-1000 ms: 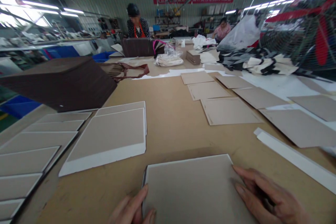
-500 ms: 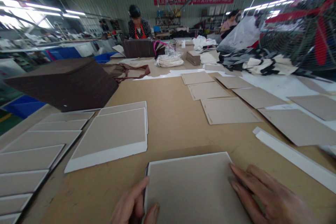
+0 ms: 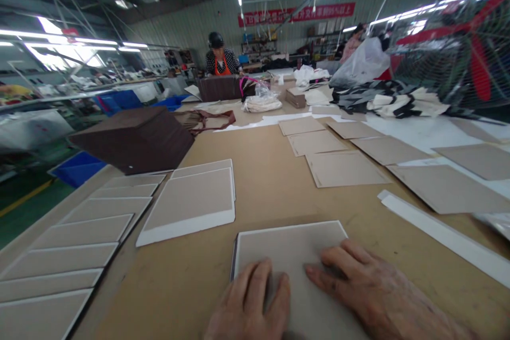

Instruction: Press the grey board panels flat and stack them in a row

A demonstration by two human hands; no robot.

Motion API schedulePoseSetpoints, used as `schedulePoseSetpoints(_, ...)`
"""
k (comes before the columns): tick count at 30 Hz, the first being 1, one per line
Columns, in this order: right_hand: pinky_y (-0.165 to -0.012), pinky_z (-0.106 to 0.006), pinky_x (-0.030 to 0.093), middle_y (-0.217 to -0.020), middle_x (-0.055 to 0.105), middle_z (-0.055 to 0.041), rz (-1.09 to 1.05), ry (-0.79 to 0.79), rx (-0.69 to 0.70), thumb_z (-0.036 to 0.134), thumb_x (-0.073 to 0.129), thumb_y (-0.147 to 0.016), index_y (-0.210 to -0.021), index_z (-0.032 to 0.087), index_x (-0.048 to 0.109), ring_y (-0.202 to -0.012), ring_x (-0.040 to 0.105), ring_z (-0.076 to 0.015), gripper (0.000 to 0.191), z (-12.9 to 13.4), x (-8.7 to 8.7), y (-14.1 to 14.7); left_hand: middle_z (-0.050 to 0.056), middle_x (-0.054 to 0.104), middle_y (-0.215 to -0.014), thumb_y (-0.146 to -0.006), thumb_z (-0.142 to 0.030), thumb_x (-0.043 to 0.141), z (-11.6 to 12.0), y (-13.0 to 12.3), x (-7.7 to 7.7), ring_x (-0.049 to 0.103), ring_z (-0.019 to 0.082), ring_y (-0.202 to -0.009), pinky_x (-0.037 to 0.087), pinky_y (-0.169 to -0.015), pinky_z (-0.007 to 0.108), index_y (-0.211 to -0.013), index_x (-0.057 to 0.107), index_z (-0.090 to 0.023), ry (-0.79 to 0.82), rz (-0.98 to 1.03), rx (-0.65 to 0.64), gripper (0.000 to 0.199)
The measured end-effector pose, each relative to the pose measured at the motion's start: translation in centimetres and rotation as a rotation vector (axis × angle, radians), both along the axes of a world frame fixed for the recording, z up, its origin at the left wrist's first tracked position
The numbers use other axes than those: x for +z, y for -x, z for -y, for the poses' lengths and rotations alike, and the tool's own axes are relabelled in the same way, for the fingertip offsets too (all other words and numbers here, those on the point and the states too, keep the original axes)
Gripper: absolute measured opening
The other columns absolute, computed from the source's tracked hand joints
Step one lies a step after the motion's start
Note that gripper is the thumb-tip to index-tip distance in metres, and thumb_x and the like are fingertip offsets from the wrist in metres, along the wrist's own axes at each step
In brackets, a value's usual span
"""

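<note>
A beige panel with white edges (image 3: 290, 244) lies on the tan tabletop (image 3: 191, 271) at the bottom middle, its near end cut off by the frame. My left hand (image 3: 255, 297) rests on its left part, fingers a little apart and pointing forward. On the right part lies my right hand (image 3: 350, 276), its fingers bent and spread over the surface. Neither hand grips anything. Left of them sit two overlapping beige panels with a white border (image 3: 195, 199). A long white strip (image 3: 442, 234) is at the right.
Overlapping panels (image 3: 75, 255) line the left edge, below a tall dark brown stack (image 3: 139, 138). More beige sheets (image 3: 346, 167) lie at the right. Farther back are dark and white fabric scraps (image 3: 382, 98), a red-bladed fan (image 3: 474, 26) and a person in an orange apron (image 3: 221, 64).
Both hands have moved from the panel's side edges inward onto its top. The camera view has shifted, so the left panels and brown stack appear farther right.
</note>
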State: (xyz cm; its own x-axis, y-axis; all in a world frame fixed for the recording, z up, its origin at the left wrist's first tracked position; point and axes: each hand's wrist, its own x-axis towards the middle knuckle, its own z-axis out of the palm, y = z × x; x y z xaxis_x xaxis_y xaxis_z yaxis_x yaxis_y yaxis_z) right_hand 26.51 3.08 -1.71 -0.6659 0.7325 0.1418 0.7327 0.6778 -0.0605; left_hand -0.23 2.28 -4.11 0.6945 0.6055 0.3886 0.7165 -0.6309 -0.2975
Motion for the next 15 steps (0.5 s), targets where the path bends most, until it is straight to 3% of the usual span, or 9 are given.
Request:
schedulePoseSetpoints(2, -0.072, -0.039, 0.057, -0.106, 0.057, -0.0050, -0.016, 0.006, -0.047, 0.007, 0.053, -0.084, -0.134, 0.031, 0.053, -0.088, 0.057, -0.0244, 0.055, 0.2, -0.4, -1.7, 0.011, 0.064, -0.122, -0.084, -0.067, 0.053, 0.0, 0.4, 0.5, 0.062, 0.027, -0.106, 0.057, -0.082, 0.036, -0.132, 0.056, -0.028, 0.085, -0.003, -0.015, 0.062)
schedulePoseSetpoints(4, -0.074, -0.038, 0.056, -0.108, 0.059, -0.0059, -0.067, 0.033, -0.110, 0.005, 0.047, -0.084, -0.131, 0.031, 0.057, -0.090, 0.059, -0.0236, 0.054, -0.1, -0.7, -3.5, 0.012, 0.063, -0.123, -0.081, -0.073, 0.052, 0.1, 0.6, 1.0, 0.062, 0.029, -0.106, 0.057, -0.081, 0.039, -0.134, 0.054, -0.027, 0.165, 0.022, 0.016, 0.070)
schedulePoseSetpoints(7, -0.082, -0.040, 0.054, -0.110, 0.064, -0.0075, -0.258, 0.116, -0.291, 0.016, 0.037, -0.093, -0.117, 0.026, 0.066, -0.094, 0.063, -0.0235, 0.038, -1.6, -1.1, -5.4, 0.012, 0.060, -0.130, -0.078, -0.069, 0.059, 0.3, 0.4, 1.2, 0.059, 0.032, -0.113, 0.055, -0.086, 0.045, -0.136, 0.052, -0.028, 0.302, 0.073, 0.069, 0.071)
schedulePoseSetpoints(10, -0.089, -0.041, 0.052, -0.111, 0.069, -0.0077, -0.511, 0.272, -0.514, 0.037, 0.040, -0.097, -0.117, 0.022, 0.067, -0.101, 0.064, -0.0265, 0.037, -3.5, -1.5, -5.8, 0.012, 0.056, -0.134, -0.074, -0.063, 0.068, 0.5, 0.1, 1.1, 0.055, 0.035, -0.118, 0.053, -0.090, 0.049, -0.137, 0.050, -0.029, 0.404, 0.107, 0.106, 0.074)
schedulePoseSetpoints(15, -0.094, -0.041, 0.049, -0.115, 0.070, -0.0078, -0.613, 0.373, -0.550, 0.050, 0.046, -0.091, -0.117, 0.019, 0.070, -0.105, 0.064, -0.0276, 0.047, -5.2, -1.7, -4.4, 0.013, 0.055, -0.134, -0.076, -0.063, 0.066, 0.4, 0.0, 0.8, 0.054, 0.035, -0.119, 0.051, -0.093, 0.050, -0.136, 0.051, -0.029, 0.438, 0.156, 0.108, 0.071)
